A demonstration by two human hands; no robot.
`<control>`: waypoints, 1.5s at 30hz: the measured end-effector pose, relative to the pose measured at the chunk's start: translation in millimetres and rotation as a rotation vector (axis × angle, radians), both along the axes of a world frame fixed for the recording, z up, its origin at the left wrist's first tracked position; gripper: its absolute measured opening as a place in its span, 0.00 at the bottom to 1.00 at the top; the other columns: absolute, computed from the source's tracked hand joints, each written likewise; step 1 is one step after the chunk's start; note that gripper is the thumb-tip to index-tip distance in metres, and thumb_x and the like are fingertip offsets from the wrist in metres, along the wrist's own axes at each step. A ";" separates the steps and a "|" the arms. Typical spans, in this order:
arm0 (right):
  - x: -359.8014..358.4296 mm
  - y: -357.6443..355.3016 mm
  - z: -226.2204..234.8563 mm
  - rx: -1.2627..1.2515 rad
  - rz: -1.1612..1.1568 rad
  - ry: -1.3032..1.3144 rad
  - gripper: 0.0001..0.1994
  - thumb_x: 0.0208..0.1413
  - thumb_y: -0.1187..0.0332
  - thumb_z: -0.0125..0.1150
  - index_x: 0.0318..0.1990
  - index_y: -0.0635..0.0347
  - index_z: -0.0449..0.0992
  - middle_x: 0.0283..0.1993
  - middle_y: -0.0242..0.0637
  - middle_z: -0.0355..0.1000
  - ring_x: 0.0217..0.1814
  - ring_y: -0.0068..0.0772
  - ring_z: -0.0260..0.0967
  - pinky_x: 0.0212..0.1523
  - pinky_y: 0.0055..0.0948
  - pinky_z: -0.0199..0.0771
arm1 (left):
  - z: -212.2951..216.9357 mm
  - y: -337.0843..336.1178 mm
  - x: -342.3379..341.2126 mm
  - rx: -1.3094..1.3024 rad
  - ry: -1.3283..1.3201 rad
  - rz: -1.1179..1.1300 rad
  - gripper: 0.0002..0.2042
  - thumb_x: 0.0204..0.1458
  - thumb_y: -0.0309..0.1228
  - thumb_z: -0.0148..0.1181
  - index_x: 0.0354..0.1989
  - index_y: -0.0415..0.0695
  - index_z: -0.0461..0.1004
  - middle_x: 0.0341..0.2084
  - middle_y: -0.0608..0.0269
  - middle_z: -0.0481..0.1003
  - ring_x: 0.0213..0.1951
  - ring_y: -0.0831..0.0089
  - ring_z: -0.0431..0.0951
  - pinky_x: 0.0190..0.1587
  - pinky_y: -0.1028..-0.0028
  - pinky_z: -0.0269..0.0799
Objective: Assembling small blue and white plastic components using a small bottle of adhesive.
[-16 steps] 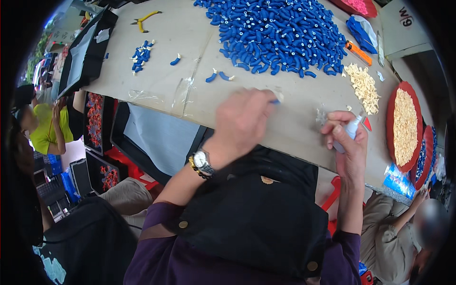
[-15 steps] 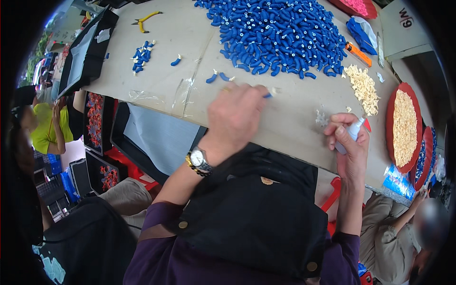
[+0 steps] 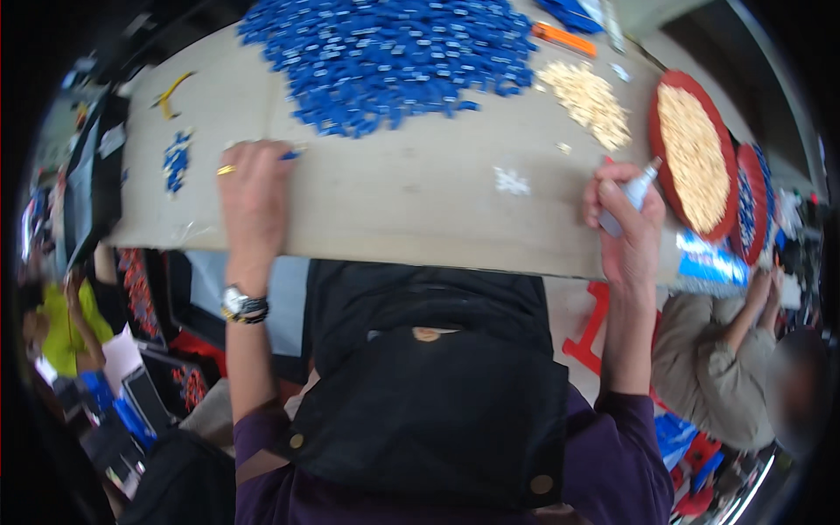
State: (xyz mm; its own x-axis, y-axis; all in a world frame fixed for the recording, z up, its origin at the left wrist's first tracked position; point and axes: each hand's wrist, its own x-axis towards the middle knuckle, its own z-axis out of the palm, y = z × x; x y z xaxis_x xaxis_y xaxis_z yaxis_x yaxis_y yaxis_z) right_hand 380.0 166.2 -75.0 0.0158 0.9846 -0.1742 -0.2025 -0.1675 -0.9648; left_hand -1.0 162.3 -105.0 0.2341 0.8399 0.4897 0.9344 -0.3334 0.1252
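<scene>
The left hand, bearing a gold ring, is reaching palm down at the left of the tabletop, with the fingers lying close together. 1 blue piece is showing at the thumb side of that hand, right by the fingertips; whether the fingers are gripping it or only covering it cannot be told. A watch is circling the left wrist.

The right hand is clamping a white squeeze bottle, the nozzle pointing up and to the right.

A large pile of blue pieces is covering the far middle of the tabletop. A small blue cluster is lying left of the left hand, and yellow pliers, blurred, are lying beyond it. A heap of cream pieces is lying beyond the right hand. A red tray, holding more cream pieces, is standing just right of the bottle. A whitish patch is marking the surface between the 2 hands.
</scene>
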 end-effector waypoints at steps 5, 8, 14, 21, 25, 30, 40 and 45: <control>9.8 7.7 -5.9 0.028 -0.067 -0.063 0.06 0.53 0.75 0.60 0.38 0.65 0.74 0.27 0.35 0.71 0.25 0.18 0.63 0.26 0.19 0.62 | 10.1 6.3 -10.6 0.023 0.049 0.012 0.05 0.50 0.25 0.60 0.34 0.40 0.72 0.34 0.60 0.75 0.40 0.59 0.69 0.45 0.65 0.64; 5.8 10.0 -11.1 0.004 -0.051 -0.139 0.05 0.53 0.74 0.61 0.37 0.63 0.75 0.29 0.33 0.72 0.26 0.16 0.64 0.26 0.17 0.62 | 9.6 5.6 -17.7 -0.064 -0.013 0.031 0.05 0.49 0.24 0.60 0.34 0.40 0.73 0.33 0.58 0.75 0.39 0.59 0.70 0.43 0.64 0.65; 17.4 3.4 -17.0 0.057 -0.086 -0.193 0.06 0.54 0.75 0.59 0.39 0.64 0.73 0.30 0.34 0.71 0.28 0.18 0.65 0.26 0.17 0.63 | -0.4 3.9 -11.4 0.026 -0.096 -0.060 0.09 0.44 0.23 0.63 0.33 0.40 0.71 0.30 0.57 0.74 0.36 0.58 0.71 0.40 0.65 0.66; 14.8 6.8 -27.1 0.084 -0.038 -0.150 0.05 0.56 0.75 0.57 0.39 0.65 0.72 0.30 0.35 0.70 0.27 0.19 0.64 0.26 0.18 0.62 | 4.3 -19.8 -9.6 -0.031 -0.447 0.096 0.19 0.37 0.27 0.71 0.39 0.39 0.72 0.32 0.58 0.74 0.36 0.60 0.71 0.41 0.66 0.67; 14.5 7.2 -26.3 0.114 -0.029 -0.171 0.05 0.56 0.74 0.57 0.38 0.64 0.72 0.29 0.35 0.70 0.26 0.19 0.63 0.26 0.18 0.61 | 6.8 -11.5 -11.3 -0.022 -0.310 0.104 0.23 0.36 0.32 0.72 0.42 0.39 0.73 0.32 0.59 0.73 0.36 0.60 0.70 0.38 0.67 0.69; 11.6 7.7 -26.8 0.124 -0.042 -0.182 0.05 0.56 0.74 0.58 0.38 0.65 0.72 0.29 0.36 0.70 0.26 0.19 0.62 0.26 0.18 0.60 | 2.0 -2.8 -4.7 -0.034 -0.080 0.133 0.19 0.40 0.36 0.69 0.40 0.42 0.73 0.29 0.61 0.71 0.35 0.59 0.70 0.35 0.65 0.71; 13.4 4.9 -28.9 0.132 -0.049 -0.176 0.05 0.56 0.74 0.58 0.38 0.65 0.71 0.28 0.36 0.70 0.25 0.18 0.62 0.26 0.17 0.61 | -7.4 -20.0 -2.4 0.050 -0.127 0.097 0.11 0.43 0.28 0.66 0.32 0.41 0.70 0.22 0.61 0.70 0.20 0.66 0.71 0.23 0.72 0.67; 12.4 5.8 -30.7 0.148 -0.047 -0.218 0.05 0.57 0.72 0.58 0.37 0.63 0.71 0.29 0.34 0.69 0.26 0.19 0.61 0.26 0.17 0.60 | -4.4 -14.7 -16.1 0.129 -0.230 0.148 0.09 0.42 0.25 0.65 0.29 0.39 0.71 0.20 0.61 0.70 0.16 0.73 0.69 0.20 0.74 0.66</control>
State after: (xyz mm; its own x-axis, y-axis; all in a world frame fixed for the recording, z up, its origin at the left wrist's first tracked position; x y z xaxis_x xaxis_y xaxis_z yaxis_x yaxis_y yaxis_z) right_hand 392.4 172.0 -105.7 0.0838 0.9964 -0.0159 0.0082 -0.0166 -0.9998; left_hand -17.1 147.6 -109.4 -0.0161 0.7838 0.6208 0.9260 -0.2226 0.3050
